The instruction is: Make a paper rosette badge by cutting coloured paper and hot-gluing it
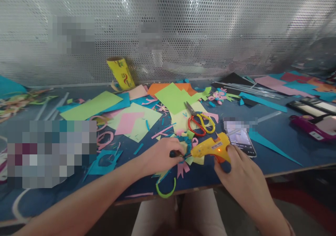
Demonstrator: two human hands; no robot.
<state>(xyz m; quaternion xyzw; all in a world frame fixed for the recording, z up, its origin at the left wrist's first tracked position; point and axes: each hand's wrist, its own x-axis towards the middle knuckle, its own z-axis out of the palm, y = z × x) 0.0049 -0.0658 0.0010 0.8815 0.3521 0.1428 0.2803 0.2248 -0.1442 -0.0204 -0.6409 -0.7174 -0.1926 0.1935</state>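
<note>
My right hand (237, 164) is wrapped round the handle of a yellow glue gun (211, 147), which has a small orange light lit. The gun's nozzle points left, at a paper piece (187, 143) of blue, cream and green bits. Around that piece my left hand (168, 153) has its fingers closed; a small dark thing shows at the fingertips. Pink paper strips (183, 168) hang below it. A curled green strip (166, 193) lies at the table's front edge. Just behind the gun are scissors (199, 122) with red and yellow handles.
Coloured paper sheets (91, 105) and scraps cover the blue table (278, 138). A yellow tube (122, 73) leans by the perforated metal panel (183, 29). Right of the gun lies a phone (240, 138); farther right are clear sticks (252, 89) and a purple object (312, 127).
</note>
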